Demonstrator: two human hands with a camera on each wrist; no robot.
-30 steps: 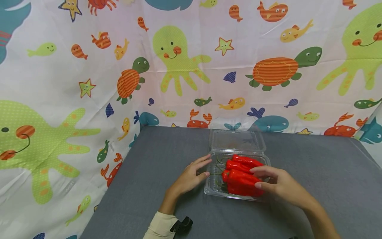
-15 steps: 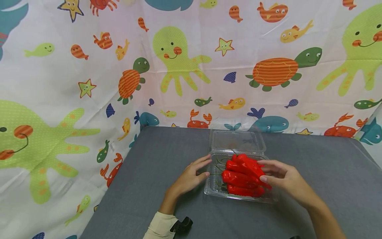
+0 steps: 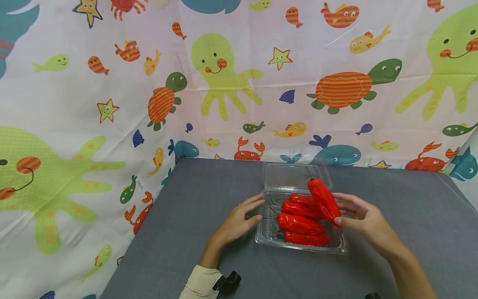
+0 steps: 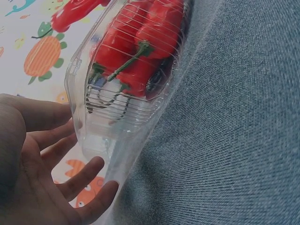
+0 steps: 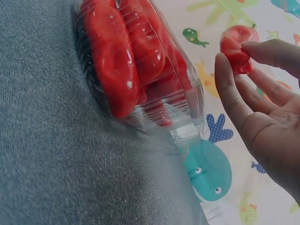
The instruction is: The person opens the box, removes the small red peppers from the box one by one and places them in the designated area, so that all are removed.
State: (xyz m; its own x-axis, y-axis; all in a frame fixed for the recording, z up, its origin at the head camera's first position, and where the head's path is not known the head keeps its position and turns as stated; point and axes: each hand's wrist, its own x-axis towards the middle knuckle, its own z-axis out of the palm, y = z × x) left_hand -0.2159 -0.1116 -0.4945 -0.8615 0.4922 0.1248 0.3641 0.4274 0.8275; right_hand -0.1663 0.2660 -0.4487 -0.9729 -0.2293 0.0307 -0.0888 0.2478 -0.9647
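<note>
One red pepper (image 3: 323,200) is raised and tilted above the clear plastic container (image 3: 265,238), pinched near its lower end between the thumb and fingers of my right hand (image 3: 367,222). In the right wrist view, that pepper (image 5: 236,49) is seen nearly end-on. Several more red peppers (image 3: 300,224) lie in the container, their green stems pointing left. My left hand (image 3: 235,224) is beside the container's left wall, fingers spread and slightly bent, holding nothing. In the left wrist view, a fingertip seems to touch the clear wall (image 4: 72,89).
The container's hinged lid (image 3: 296,176) stands open behind it, near the back edge of the table. Grey cloth (image 3: 209,187) covers the table. A sea-animal printed curtain (image 3: 239,91) hangs behind and at the left.
My right hand has lifted one red pepper off the others, drawn it slightly up and right, and turned it more upright. The left hand and the container have stayed in place.
</note>
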